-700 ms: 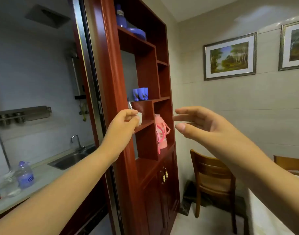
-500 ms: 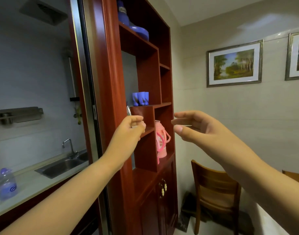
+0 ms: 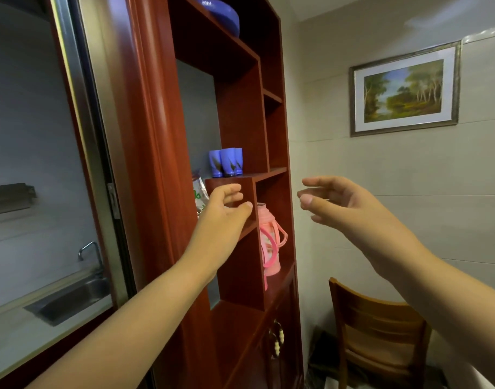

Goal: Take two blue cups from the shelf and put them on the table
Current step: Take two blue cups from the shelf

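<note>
Both hands (image 3: 224, 211) (image 3: 344, 203) raised, empty, uncurled

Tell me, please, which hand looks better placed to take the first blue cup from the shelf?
Probably the left. The left hand is open, just below the blue cups and in front of the shelf they stand on. The right hand, also open and empty, hangs off to the side before the wall.

A pink flask (image 3: 269, 242) is standing in a lower compartment. A painting (image 3: 403, 89) is hanging above a chair (image 3: 378, 332). A sink (image 3: 72, 299) is lying far left.
</note>
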Demonstrator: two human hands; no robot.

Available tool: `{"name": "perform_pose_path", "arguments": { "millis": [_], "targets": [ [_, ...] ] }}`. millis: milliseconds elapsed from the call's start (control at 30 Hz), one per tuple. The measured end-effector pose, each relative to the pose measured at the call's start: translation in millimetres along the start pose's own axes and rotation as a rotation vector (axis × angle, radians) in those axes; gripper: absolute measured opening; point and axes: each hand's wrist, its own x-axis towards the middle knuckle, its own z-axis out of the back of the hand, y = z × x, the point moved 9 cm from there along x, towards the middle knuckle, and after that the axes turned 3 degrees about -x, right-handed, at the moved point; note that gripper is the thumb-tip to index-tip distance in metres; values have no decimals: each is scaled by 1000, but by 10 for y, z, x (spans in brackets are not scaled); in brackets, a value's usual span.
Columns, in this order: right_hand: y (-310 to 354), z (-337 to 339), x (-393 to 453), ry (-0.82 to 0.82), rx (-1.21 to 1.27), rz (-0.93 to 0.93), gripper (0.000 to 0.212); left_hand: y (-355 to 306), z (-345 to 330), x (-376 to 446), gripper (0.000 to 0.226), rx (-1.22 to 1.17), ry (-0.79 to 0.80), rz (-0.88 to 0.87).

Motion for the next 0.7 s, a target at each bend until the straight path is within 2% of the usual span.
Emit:
{"name": "perform_pose_path", "arguments": {
  "millis": [167,700],
  "targets": [
    [-399,15,571,51,50,-44,34,359,-192,491,37,17,-39,6],
    [-1507,142,3056,295,94,117,33,1349,-898,2817,47,208,-334,1]
  ]
}}
